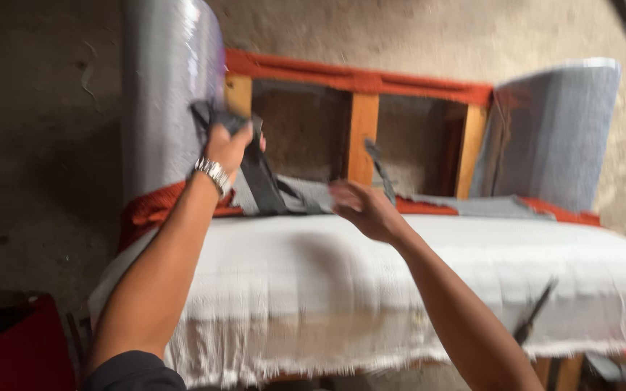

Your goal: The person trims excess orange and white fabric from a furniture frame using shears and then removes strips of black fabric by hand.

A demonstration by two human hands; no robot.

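Observation:
A half-built sofa stands before me, its wooden frame [362,134] trimmed with orange cloth and its seat covered in white padding [414,282]. My left hand [227,147], with a metal watch on the wrist, is closed on a bunch of dark grey webbing straps [259,177] beside the left grey-wrapped armrest [168,94]. Just above the back edge of the seat hovers my right hand [362,208], fingers apart, near a single grey strap [378,170] that hangs over the frame. The picture is blurred by motion.
The right armrest [552,130] is also wrapped in grey. A dark tool [534,311] lies on the seat's front right. A red object [19,347] sits at the lower left. Bare concrete floor [38,108] surrounds the sofa.

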